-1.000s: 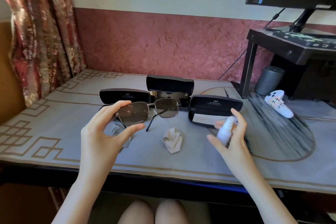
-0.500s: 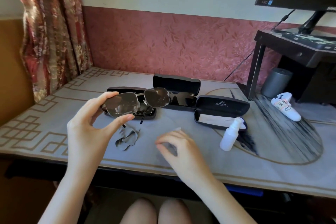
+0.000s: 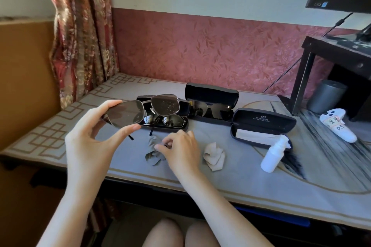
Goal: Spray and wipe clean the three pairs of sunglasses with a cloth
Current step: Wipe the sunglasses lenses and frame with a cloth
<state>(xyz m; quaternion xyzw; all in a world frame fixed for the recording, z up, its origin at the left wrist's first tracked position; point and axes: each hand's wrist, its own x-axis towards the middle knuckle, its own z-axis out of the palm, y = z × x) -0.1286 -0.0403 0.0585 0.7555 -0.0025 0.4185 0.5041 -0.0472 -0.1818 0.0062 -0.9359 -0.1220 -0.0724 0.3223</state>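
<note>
Sunglasses (image 3: 140, 111) clasped in my left grip (image 3: 88, 142), grey cloth (image 3: 153, 156) pinched in my right grip (image 3: 180, 148).
The held pair hangs above the desk (image 3: 241, 176), with specks on one lens. Behind are open cases: the left case (image 3: 183, 108) holds a mirrored pair (image 3: 164, 121), the middle case (image 3: 210, 94) a black pair (image 3: 210, 111), the right case (image 3: 263, 121) a pale folded cloth (image 3: 255, 133).

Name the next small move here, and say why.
Probably lift the grey cloth to the sunglasses and wipe: the left hand holds them up, droplets speckle one lens, and the right hand pinches that cloth.
</note>
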